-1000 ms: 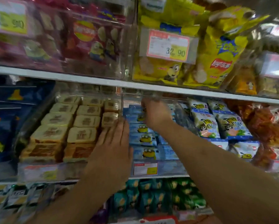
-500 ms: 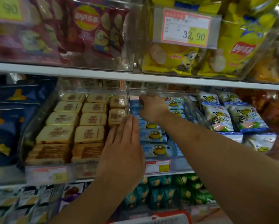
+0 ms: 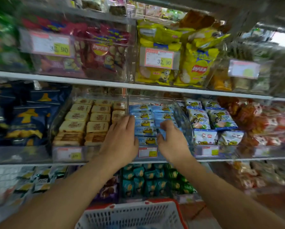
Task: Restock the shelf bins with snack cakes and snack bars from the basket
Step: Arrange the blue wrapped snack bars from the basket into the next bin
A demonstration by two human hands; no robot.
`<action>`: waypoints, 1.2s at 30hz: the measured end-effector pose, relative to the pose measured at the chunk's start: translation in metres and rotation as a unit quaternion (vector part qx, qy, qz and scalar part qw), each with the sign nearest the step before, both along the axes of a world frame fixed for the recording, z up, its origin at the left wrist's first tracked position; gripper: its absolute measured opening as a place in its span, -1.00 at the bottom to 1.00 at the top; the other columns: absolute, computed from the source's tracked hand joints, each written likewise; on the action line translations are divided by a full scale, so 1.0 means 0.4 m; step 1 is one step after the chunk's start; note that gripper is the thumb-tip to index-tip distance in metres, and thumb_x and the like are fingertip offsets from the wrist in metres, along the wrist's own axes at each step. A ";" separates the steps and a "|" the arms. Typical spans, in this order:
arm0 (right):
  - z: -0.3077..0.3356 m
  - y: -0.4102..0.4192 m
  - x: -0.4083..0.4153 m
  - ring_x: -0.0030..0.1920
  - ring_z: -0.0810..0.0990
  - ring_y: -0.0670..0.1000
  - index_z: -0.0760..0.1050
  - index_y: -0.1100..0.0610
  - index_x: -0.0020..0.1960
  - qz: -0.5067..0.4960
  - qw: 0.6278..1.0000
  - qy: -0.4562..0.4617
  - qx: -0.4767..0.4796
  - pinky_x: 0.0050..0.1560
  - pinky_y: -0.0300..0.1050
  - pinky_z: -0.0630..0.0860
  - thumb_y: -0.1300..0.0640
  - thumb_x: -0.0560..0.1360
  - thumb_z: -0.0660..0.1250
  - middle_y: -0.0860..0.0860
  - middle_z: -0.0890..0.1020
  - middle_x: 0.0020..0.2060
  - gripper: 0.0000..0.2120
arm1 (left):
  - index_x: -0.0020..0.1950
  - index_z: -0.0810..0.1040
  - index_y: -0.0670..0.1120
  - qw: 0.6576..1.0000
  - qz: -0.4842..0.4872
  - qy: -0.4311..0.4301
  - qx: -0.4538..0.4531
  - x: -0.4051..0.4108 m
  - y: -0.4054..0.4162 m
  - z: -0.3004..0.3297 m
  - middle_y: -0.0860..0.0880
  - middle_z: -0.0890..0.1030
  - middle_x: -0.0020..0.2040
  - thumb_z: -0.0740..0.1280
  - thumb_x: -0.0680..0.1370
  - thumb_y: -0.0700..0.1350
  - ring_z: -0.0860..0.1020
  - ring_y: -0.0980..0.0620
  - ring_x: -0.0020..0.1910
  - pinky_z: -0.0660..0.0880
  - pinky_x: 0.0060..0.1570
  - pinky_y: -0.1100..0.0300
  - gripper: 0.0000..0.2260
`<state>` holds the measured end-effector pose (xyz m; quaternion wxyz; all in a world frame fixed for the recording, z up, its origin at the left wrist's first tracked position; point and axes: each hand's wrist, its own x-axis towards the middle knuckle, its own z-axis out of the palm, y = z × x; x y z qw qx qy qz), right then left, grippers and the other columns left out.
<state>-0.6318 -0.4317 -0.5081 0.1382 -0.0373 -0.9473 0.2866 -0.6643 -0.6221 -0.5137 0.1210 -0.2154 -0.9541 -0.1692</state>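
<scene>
Right hand (image 3: 171,139) seemingly pinches glossy blue packet (image 3: 161,133).

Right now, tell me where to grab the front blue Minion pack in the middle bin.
Pinch the front blue pack across its short width from above. It lies flat, face up, nearest the bin's low front wall, with the clear divider at left and your hands either side, so the top looks most open.

The person shows 2 bare forearms, with the left hand (image 3: 120,138) and the right hand (image 3: 173,141) both uncovered: no sleeve reaches the visible part of either arm, and no glove, ring, watch or band can be seen on wrists or fingers.
</scene>
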 end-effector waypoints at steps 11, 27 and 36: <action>-0.379 -0.132 0.420 -0.11 0.58 0.00 0.42 0.03 0.13 0.017 0.982 -0.170 -0.081 -0.11 0.04 0.57 0.10 0.70 0.22 -0.01 0.57 -0.02 -0.97 | 0.61 0.26 -0.06 0.986 -0.050 -0.152 0.038 0.399 -0.128 -0.327 0.01 0.24 0.59 0.21 0.71 -0.11 0.25 -0.01 0.55 0.26 0.52 0.11 -0.55; -0.910 -0.300 0.506 0.48 0.39 0.23 0.17 0.15 0.63 0.136 0.848 -0.512 0.021 0.42 0.01 0.41 0.05 0.50 0.39 0.17 0.32 0.51 -0.23 | 0.56 0.25 -0.10 0.869 -0.007 -0.484 -0.103 0.471 -0.271 -0.777 -0.09 0.31 0.49 0.31 0.55 -0.08 0.29 -0.13 0.49 0.33 0.45 -0.12 -0.42; -0.990 -0.301 0.526 0.43 0.36 0.27 0.01 -0.12 0.62 0.084 0.848 -0.512 0.106 0.26 0.12 0.52 0.08 0.56 0.35 0.18 0.16 0.46 -0.24 | 0.52 0.34 -0.10 0.855 -0.014 -0.490 -0.168 0.457 -0.219 -0.808 -0.10 0.39 0.45 0.32 0.56 -0.08 0.38 -0.16 0.43 0.31 0.48 -0.12 -0.48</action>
